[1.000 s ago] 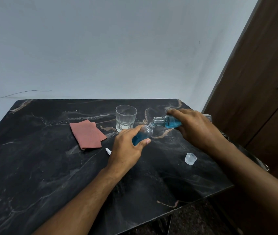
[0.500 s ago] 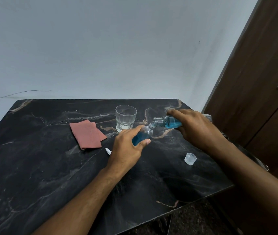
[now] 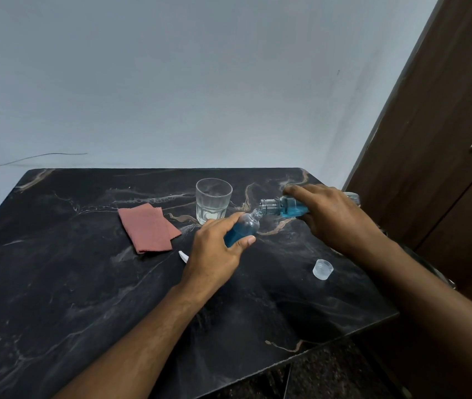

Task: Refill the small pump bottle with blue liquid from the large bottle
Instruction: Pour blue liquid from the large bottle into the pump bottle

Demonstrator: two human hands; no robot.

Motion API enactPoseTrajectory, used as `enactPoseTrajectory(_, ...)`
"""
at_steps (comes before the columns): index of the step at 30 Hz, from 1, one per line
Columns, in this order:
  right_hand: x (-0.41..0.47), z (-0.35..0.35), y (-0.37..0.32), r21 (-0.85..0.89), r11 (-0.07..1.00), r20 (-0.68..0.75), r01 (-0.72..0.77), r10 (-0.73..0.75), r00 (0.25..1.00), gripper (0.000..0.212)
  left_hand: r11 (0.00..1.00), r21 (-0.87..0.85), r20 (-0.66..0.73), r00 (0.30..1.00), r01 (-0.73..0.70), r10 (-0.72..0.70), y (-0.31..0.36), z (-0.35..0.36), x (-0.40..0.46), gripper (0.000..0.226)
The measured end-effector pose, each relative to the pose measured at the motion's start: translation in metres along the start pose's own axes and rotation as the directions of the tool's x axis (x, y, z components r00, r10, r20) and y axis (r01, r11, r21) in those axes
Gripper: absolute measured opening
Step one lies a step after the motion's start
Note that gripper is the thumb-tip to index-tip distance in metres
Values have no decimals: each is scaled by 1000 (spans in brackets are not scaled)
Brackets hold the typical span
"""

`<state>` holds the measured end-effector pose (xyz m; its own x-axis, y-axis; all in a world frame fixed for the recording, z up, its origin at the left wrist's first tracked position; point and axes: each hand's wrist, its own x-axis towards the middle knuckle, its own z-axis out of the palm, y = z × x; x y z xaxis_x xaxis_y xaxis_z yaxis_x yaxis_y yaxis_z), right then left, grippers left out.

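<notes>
My left hand (image 3: 214, 251) grips the small clear bottle (image 3: 242, 230), tilted with its open neck pointing up and right; blue liquid fills its lower part. My right hand (image 3: 335, 218) holds the large clear bottle (image 3: 286, 207) tipped almost flat, its threaded mouth touching the small bottle's neck. Blue liquid lies along the large bottle's lower side. Much of the large bottle is hidden under my right hand. A white part (image 3: 183, 256), maybe the pump, peeks out from behind my left hand on the table.
On the black marble table (image 3: 70, 283) stand a clear drinking glass (image 3: 213, 201) behind the bottles and a folded pink cloth (image 3: 148, 227) to the left. A clear cap (image 3: 323, 269) lies near the right edge. A dark wooden door (image 3: 444, 125) stands at the right.
</notes>
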<state>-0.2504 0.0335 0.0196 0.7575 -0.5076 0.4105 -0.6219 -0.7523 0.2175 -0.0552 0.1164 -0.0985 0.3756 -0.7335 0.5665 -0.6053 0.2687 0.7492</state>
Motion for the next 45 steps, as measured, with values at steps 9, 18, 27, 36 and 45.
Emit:
enactPoseTrajectory(9,0,-3,-1,-7,1000,10,-3,3,1000,62,1000,-2,5,1000,5,-5,1,0,0,52)
enactPoseTrajectory(18,1,-3,-1,-4,1000,13,-4,5,1000,62,1000,-14,2,1000,10,-10,2,-1,-1,50)
enactPoseTrajectory(27,1,-3,-2,-11,1000,18,-3,3,1000,63,1000,-18,4,1000,23,-23,4,-1,-1,50)
enactPoseTrajectory(36,1,-4,-3,-6,1000,23,-5,6,1000,63,1000,-14,9,1000,22,-22,5,-2,-1,50)
enactPoseTrajectory(45,2,-6,-2,-5,1000,22,5,-5,1000,61,1000,-13,11,1000,24,-24,4,-1,-1,48)
